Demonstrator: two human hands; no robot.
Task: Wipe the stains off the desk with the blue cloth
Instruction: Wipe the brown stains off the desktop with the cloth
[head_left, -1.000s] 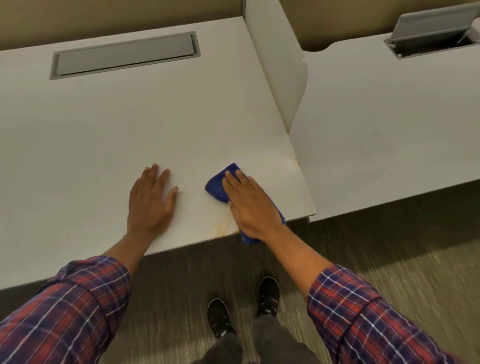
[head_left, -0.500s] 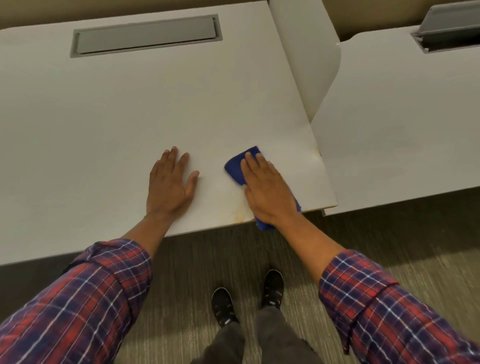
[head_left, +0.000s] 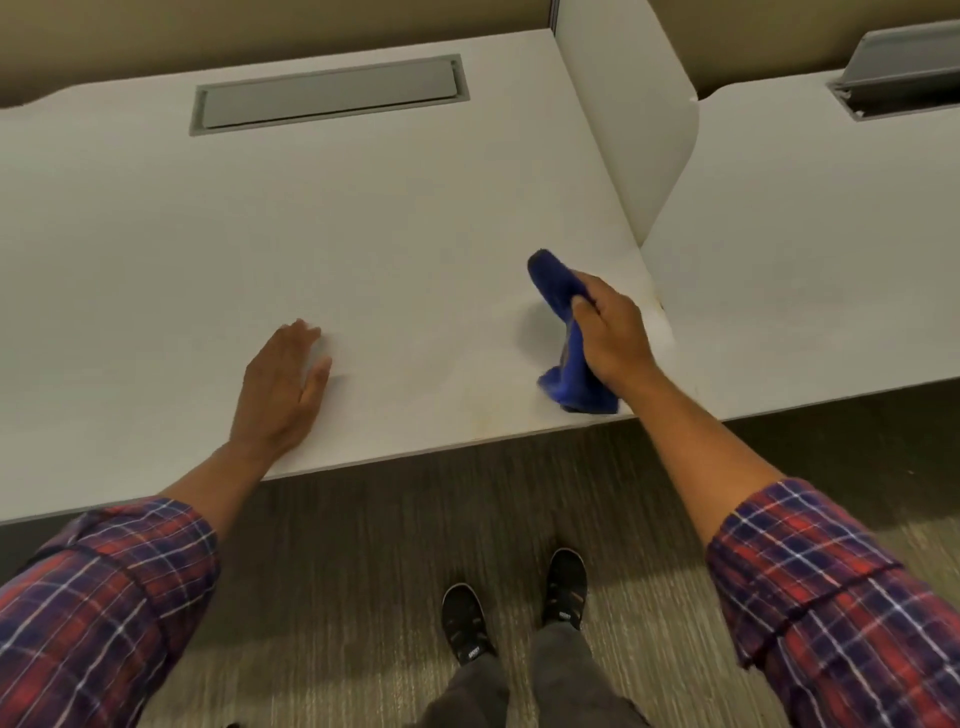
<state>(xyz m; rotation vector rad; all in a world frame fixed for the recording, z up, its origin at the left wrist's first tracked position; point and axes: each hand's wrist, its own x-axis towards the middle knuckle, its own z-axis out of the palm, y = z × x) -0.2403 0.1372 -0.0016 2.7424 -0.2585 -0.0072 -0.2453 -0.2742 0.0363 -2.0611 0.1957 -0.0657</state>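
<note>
My right hand (head_left: 613, 332) grips the blue cloth (head_left: 558, 291) near the front right corner of the white desk (head_left: 363, 234). The cloth is bunched, one end sticking up past my fingers, the other end hanging down to the desk by the front edge. A faint yellowish stain (head_left: 483, 410) shows left of the cloth near the edge, and a small brown mark (head_left: 661, 304) sits at the seam on the right. My left hand (head_left: 283, 387) lies flat on the desk with fingers together, holding nothing.
A white divider panel (head_left: 639, 130) stands along the desk's right side, with a second desk (head_left: 805, 260) beyond it. A closed grey cable flap (head_left: 327, 96) is set into the back of the desk; an open flap (head_left: 904, 67) is on the neighbouring one. My shoes stand on carpet below.
My right hand was pressing the cloth flat on the desk; now it has closed around the cloth and lifted it into a bunch. My left hand stays flat on the desk.
</note>
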